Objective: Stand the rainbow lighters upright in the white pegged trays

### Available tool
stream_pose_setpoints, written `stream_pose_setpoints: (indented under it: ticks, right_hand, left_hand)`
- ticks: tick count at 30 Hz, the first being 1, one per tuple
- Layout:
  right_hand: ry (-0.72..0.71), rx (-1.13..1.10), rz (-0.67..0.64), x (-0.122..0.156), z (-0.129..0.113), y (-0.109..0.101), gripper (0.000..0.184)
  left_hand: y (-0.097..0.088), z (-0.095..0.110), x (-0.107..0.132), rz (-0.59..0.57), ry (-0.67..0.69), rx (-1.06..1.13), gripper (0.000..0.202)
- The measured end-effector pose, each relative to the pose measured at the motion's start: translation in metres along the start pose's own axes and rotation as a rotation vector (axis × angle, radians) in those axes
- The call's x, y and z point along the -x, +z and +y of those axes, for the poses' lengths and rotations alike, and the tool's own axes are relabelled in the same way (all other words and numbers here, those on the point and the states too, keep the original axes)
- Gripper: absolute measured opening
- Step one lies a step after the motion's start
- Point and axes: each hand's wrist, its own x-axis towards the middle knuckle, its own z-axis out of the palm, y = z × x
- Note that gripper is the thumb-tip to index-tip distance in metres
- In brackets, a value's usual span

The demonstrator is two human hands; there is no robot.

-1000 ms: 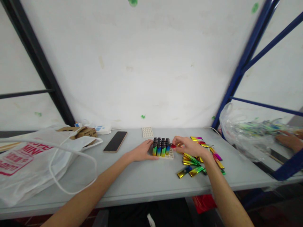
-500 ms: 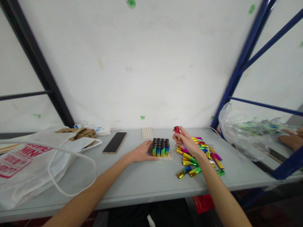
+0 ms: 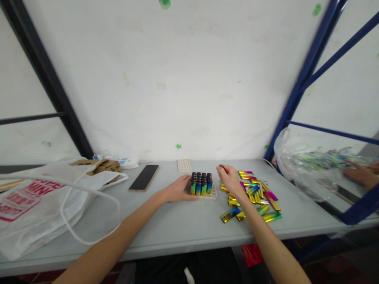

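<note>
Several lighters (image 3: pixel 201 184) with black tops and shiny blue, green and gold bodies stand upright in rows in a white holed tray (image 3: pixel 213 192). My left hand (image 3: pixel 179 188) grips the tray's left end, its thumb along the front and its fingers behind. To the right of the tray, my right hand (image 3: pixel 228 177) is closed around a red lighter (image 3: pixel 224 169), mostly hidden by the fingers. Beneath and beside my right forearm lies a loose pile of shiny multicoloured lighters (image 3: pixel 257 195).
Behind the tray lies another white holed tray (image 3: pixel 184 165). A phone (image 3: pixel 144 177) lies left, near a white plastic bag (image 3: pixel 44 201) and cardboard (image 3: pixel 99 167). At right stand a blue frame (image 3: pixel 296 98) and a clear plastic bag (image 3: pixel 296 165), with another person's hand (image 3: pixel 361 174) beyond.
My right hand has turned and lowered slightly, so the red lighter, upright and plainly visible before, is now mostly covered by the fingers. My left hand and the tray stay in place.
</note>
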Motion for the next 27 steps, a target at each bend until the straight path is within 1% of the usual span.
stream_pose_setpoints:
  ticks: [3, 6, 9, 11, 14, 16, 18, 22, 27]
  right_hand:
    - [-0.032, 0.11, 0.024, 0.0, 0.0, 0.002, 0.043]
    - [-0.055, 0.17, -0.01, 0.0, -0.002, 0.002, 0.044]
    - [-0.112, 0.196, -0.137, 0.002, -0.009, -0.003, 0.05]
    - [-0.16, 0.233, -0.222, 0.003, -0.016, -0.009, 0.05]
    - [-0.239, 0.313, -0.31, 0.007, -0.031, -0.02, 0.043]
    - [-0.298, 0.338, -0.366, 0.009, -0.039, -0.028, 0.037]
    - [-0.343, 0.348, -0.411, 0.011, -0.046, -0.034, 0.035]
    - [-0.35, 0.32, -0.435, 0.012, -0.05, -0.042, 0.037]
    - [-0.348, 0.339, -0.47, 0.012, -0.046, -0.042, 0.035]
  left_hand:
    - [0.0, 0.0, 0.0, 0.004, 0.0, -0.003, 0.082]
    - [0.0, -0.001, 0.0, 0.018, 0.009, -0.006, 0.082]
    - [0.001, -0.001, 0.001, 0.013, 0.014, -0.01, 0.082]
    - [0.001, -0.002, 0.001, 0.013, 0.016, -0.009, 0.081]
    - [0.001, -0.002, 0.0, 0.013, 0.014, -0.006, 0.082]
    - [0.001, -0.002, 0.0, 0.005, 0.011, -0.004, 0.082]
    - [0.0, -0.002, 0.0, -0.006, 0.006, -0.007, 0.082]
    - [0.0, -0.001, 0.0, -0.009, 0.008, 0.001, 0.085]
    - [0.0, -0.002, 0.0, -0.004, 0.004, 0.006, 0.086]
